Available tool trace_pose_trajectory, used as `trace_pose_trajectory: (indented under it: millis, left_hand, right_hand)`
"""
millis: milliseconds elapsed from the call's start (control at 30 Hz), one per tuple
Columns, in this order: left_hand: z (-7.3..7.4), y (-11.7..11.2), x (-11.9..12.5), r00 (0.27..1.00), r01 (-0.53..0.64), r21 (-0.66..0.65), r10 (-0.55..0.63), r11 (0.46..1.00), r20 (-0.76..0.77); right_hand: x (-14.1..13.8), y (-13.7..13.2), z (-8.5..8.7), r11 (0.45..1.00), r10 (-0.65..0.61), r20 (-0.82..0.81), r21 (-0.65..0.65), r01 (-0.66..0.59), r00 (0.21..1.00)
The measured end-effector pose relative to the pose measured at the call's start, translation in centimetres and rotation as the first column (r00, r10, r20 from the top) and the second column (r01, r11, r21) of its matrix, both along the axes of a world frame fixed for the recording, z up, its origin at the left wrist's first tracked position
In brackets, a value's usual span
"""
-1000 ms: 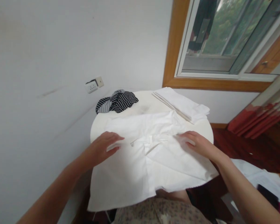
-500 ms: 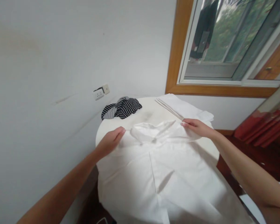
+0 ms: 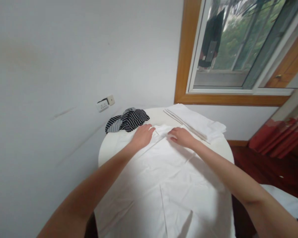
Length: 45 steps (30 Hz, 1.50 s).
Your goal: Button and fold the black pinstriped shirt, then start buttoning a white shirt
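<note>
A white collared garment [image 3: 149,185], which looks like a shirt or coat, lies spread over the round white table. Its collar end is at the far side, and the lower part runs out of view toward me. My left hand [image 3: 142,136] rests at the left of the collar, fingers bent and pointing inward. Across a small gap, my right hand [image 3: 182,136] touches the right side of the collar, its thumb apart from the fingers. Neither hand shows a clear grip on the fabric.
Black-and-white striped cloth [image 3: 131,119] lies crumpled at the table's back left. A folded white cloth stack [image 3: 192,120] sits at the back right. The table [image 3: 104,150] stands against a wall with a socket [image 3: 102,105]. A window and red-white curtain [image 3: 280,129] are to the right.
Both hands have let go of the garment's shoulders and moved inward to the collar. The garment, held up before, now lies flatter and farther back on the table.
</note>
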<state>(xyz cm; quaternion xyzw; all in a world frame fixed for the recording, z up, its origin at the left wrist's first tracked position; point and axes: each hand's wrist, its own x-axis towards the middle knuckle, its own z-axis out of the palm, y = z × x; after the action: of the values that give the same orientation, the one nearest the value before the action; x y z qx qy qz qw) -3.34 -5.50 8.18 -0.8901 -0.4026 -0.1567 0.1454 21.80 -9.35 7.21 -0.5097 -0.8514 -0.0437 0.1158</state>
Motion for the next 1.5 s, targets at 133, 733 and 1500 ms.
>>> trace_pose_trajectory:
  millis: [133, 733, 1500]
  left_hand:
    - [-4.1, -1.2, 0.0, 0.995, -0.046, -0.16, 0.032, 0.986, -0.09]
    - [-1.2, -4.4, -3.6, 0.879, 0.118, -0.49, 0.139, 0.864, 0.456]
    - [-0.8, 3.2, 1.0, 0.984, -0.026, -0.106, 0.044, 0.994, 0.173]
  right_hand:
    - [-0.2, -1.7, -5.2, 0.989, 0.102, -0.049, -0.104, -0.107, 0.994]
    - [2.8, -4.3, -7.0, 1.0, -0.004, -0.121, 0.027, 0.008, 0.993]
    - [-3.7, 3.7, 0.1, 0.996, -0.071, -0.059, 0.048, 0.073, 0.996]
